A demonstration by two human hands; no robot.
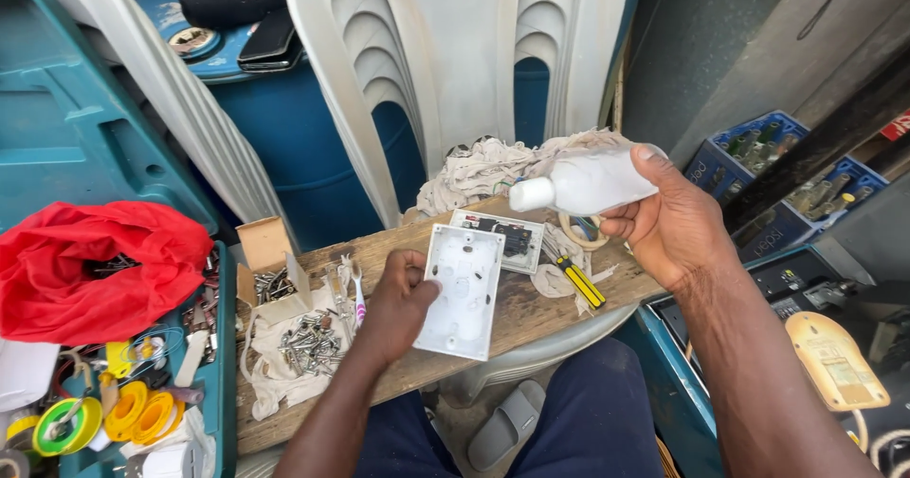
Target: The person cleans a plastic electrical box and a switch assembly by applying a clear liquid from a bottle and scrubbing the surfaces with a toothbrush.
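While the left hand (396,305) pins the white plastic back box (464,290) against the wooden desk (517,321), fingers closed over its left rim, the box looks light, stiff and hollow, best gripped by its walls. Further right, the right hand (675,227) wraps a small white squeeze bottle (583,184), likely soft-sided and slippery.

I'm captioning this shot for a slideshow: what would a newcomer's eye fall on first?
Probably the white plastic squeeze bottle, held by the right hand over the wooden plank. Below it, the left hand steadies a white square plastic box. At far left lies a crumpled bright red cloth.
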